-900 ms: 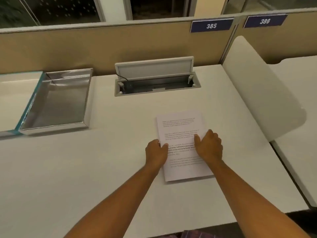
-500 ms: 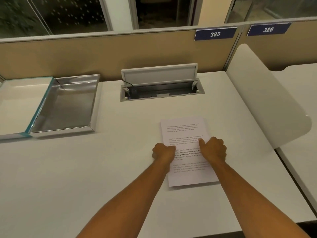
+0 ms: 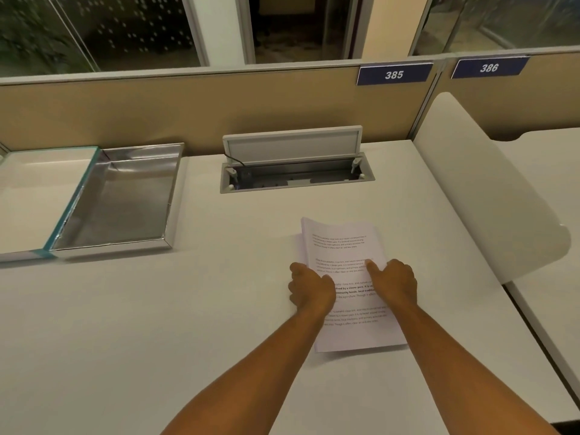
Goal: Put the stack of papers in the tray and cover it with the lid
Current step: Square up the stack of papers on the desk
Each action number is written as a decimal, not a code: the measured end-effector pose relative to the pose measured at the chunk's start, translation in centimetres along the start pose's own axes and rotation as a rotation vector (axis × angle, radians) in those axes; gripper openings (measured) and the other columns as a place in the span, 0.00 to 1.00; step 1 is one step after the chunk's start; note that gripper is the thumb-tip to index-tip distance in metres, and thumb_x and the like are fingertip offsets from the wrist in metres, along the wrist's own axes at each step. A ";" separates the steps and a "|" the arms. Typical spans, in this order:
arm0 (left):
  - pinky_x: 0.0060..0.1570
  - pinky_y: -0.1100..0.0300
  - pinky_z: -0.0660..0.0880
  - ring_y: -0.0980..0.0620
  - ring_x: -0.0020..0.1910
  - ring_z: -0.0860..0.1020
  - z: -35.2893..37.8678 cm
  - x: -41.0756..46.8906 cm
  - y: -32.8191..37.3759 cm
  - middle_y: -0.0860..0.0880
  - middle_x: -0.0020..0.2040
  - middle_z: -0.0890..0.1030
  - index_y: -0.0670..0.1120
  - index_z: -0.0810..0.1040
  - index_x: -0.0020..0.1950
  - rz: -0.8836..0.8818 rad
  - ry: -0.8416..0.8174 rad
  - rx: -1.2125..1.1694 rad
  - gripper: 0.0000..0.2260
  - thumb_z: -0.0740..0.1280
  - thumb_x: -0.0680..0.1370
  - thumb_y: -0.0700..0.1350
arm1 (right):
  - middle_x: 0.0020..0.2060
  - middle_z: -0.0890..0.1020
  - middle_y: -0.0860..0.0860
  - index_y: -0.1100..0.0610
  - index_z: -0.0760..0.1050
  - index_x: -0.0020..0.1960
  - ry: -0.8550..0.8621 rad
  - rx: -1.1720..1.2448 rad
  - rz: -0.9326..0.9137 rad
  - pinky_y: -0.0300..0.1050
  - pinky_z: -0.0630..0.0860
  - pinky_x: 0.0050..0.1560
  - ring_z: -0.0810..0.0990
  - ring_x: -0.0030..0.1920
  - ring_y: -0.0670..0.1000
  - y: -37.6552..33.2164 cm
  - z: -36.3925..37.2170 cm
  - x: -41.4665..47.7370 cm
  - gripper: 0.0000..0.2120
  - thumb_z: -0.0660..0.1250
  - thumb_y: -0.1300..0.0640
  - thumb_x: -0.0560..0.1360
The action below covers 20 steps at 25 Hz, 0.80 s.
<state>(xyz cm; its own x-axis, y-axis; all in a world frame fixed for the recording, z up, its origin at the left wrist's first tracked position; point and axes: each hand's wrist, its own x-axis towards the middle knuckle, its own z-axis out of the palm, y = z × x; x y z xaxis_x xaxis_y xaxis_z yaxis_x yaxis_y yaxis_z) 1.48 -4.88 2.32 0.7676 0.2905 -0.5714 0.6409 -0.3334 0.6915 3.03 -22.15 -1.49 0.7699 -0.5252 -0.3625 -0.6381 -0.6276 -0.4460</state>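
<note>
A stack of printed white papers point(image 3: 345, 246) lies on the desk in front of me, its far end curling up off the surface. My left hand point(image 3: 309, 287) grips the stack's left edge with curled fingers. My right hand point(image 3: 394, 282) holds the right edge, thumb on top of the page. A shiny silver tray point(image 3: 169, 215) stands empty at the far left of the desk. Touching its left side lies the white lid point(image 3: 34, 196) with a teal edge.
An open cable box point(image 3: 295, 174) with a raised flap is sunk into the desk behind the papers. A beige partition point(image 3: 188, 111) runs along the back. A white rounded divider point(image 3: 489, 199) stands at the right, with another desk beyond it.
Both hands have closed on the sides of the stack, and its far end has lifted and bent up from the desk. The camera view has tilted upward a little.
</note>
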 end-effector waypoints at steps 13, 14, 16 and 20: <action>0.46 0.50 0.86 0.47 0.50 0.84 -0.4 0.9 -0.4 0.47 0.57 0.81 0.49 0.70 0.57 -0.029 -0.075 -0.378 0.17 0.74 0.74 0.38 | 0.60 0.82 0.63 0.64 0.78 0.64 -0.001 0.006 -0.023 0.61 0.81 0.60 0.82 0.60 0.66 0.2 -0.2 0.4 0.33 0.64 0.34 0.79; 0.49 0.48 0.86 0.46 0.51 0.85 -0.5 1.1 -0.5 0.47 0.55 0.82 0.50 0.70 0.56 -0.034 -0.094 -0.363 0.17 0.74 0.74 0.39 | 0.59 0.82 0.63 0.64 0.78 0.63 -0.004 0.006 -0.029 0.61 0.81 0.60 0.82 0.59 0.66 0.3 -0.2 0.5 0.32 0.64 0.34 0.79; 0.40 0.55 0.85 0.48 0.48 0.85 -0.7 1.7 -0.7 0.48 0.54 0.82 0.49 0.69 0.56 -0.012 -0.113 -0.369 0.16 0.73 0.76 0.39 | 0.59 0.83 0.62 0.64 0.78 0.62 -0.008 0.002 -0.034 0.59 0.82 0.58 0.83 0.58 0.65 0.4 -0.3 0.6 0.31 0.64 0.36 0.79; 0.45 0.54 0.84 0.48 0.52 0.84 -1.4 2.7 -1.1 0.46 0.62 0.80 0.46 0.66 0.72 -0.041 -0.109 -0.418 0.21 0.68 0.82 0.41 | 0.56 0.83 0.61 0.64 0.79 0.59 -0.015 -0.017 -0.036 0.56 0.81 0.56 0.83 0.56 0.64 0.6 -0.5 0.8 0.23 0.62 0.44 0.82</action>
<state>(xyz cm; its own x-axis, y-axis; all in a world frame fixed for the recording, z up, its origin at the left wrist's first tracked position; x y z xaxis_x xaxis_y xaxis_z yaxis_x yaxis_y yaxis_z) 2.85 -2.45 0.62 0.7526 0.1922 -0.6298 0.6286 0.0749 0.7741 3.29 -23.24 -1.66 0.7920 -0.4935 -0.3593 -0.6103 -0.6556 -0.4448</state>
